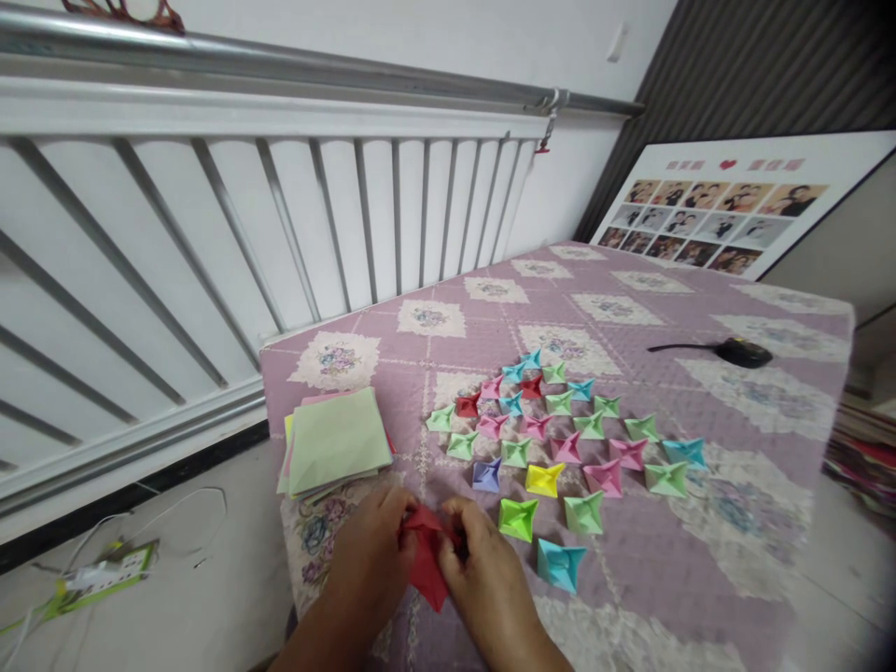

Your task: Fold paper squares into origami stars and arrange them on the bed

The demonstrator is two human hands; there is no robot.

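Observation:
A partly folded red sheet of origami paper (428, 571) is held between my two hands at the near edge of the table. My left hand (374, 546) pinches its left side, and my right hand (483, 560) grips its right side. The fingertips cover part of the folds. Beyond my left hand lies a stack of square paper sheets (340, 443), pale green on top with pink and yellow edges showing. To the right of my hands stand several small folded paper pieces in rows, among them a blue one (561, 564), a bright green one (518, 519) and a yellow one (544, 480).
A purple flowered tablecloth (651, 560) covers the table. A black object with a thin handle (743, 352) lies at the right. A white radiator (378, 224) runs behind the left edge; a power strip (105, 579) sits on the floor. A photo board (735, 210) stands behind.

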